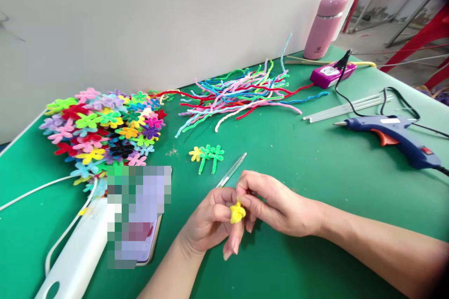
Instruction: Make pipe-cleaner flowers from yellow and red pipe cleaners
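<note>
Between my two hands is a small yellow pipe-cleaner flower (237, 213), its petals bunched together. My left hand (214, 218) pinches it from the left, with some fingers extended below it. From the right, the thumb and forefinger of my right hand (270, 203) close on its top edge. Just beyond my hands lies a clear pen-like stick (232, 170), its near end hidden behind my left fingers. Farther off, two green pipe-cleaner flowers with stems (211, 158) lie flat beside a small yellow flower (195, 153).
Many coloured pipe-cleaner flowers (105, 126) are heaped at left, near a phone (145, 224) and a white power strip (82, 247). Loose pipe cleaners (238, 93) lie at the back. Right: glue gun (389, 133), glue sticks (347, 107), purple box (333, 74), pink bottle (326, 25).
</note>
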A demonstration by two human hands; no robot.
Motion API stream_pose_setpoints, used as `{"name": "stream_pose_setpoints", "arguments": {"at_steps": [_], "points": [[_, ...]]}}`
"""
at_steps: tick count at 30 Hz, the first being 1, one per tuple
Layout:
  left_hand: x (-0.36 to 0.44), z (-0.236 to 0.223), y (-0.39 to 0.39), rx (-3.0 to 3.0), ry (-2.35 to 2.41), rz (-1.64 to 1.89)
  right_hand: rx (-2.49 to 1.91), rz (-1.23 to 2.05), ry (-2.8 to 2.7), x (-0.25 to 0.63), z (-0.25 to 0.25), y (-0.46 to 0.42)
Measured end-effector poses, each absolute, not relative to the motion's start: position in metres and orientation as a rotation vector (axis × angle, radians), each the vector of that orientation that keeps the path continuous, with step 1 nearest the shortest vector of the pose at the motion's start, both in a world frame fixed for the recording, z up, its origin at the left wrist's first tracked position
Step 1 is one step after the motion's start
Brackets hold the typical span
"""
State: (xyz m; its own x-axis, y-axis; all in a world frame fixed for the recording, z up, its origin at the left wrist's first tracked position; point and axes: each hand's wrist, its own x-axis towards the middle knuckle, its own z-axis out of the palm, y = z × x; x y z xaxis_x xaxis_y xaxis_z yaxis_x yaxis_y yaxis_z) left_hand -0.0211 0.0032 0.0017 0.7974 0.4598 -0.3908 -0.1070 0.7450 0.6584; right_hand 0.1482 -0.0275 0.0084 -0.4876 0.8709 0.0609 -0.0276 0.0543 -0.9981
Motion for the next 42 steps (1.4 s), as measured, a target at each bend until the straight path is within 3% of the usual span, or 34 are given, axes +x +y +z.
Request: {"name": "stream_pose_setpoints", "arguments": {"at_steps": [16,20,28,42], "points": [[-0.018,-0.001,-0.001,0.737,0.561,0.467,-0.863,1.694,-1.292,0.145,0.010,-0.025],[-0.013,-0.001,-0.002,0.616,0.548,0.637,-0.940,1.517,-1.175,0.144,0.007,-0.021],[-0.013,0.000,-0.001,0.631,0.597,0.687,-1.069,1.187,-1.498,0.144,0.007,-0.024],[-0.020,0.000,0.000,0.748,0.620,0.654,-1.047,1.227,-1.551,0.143,0.007,-0.025]]}}
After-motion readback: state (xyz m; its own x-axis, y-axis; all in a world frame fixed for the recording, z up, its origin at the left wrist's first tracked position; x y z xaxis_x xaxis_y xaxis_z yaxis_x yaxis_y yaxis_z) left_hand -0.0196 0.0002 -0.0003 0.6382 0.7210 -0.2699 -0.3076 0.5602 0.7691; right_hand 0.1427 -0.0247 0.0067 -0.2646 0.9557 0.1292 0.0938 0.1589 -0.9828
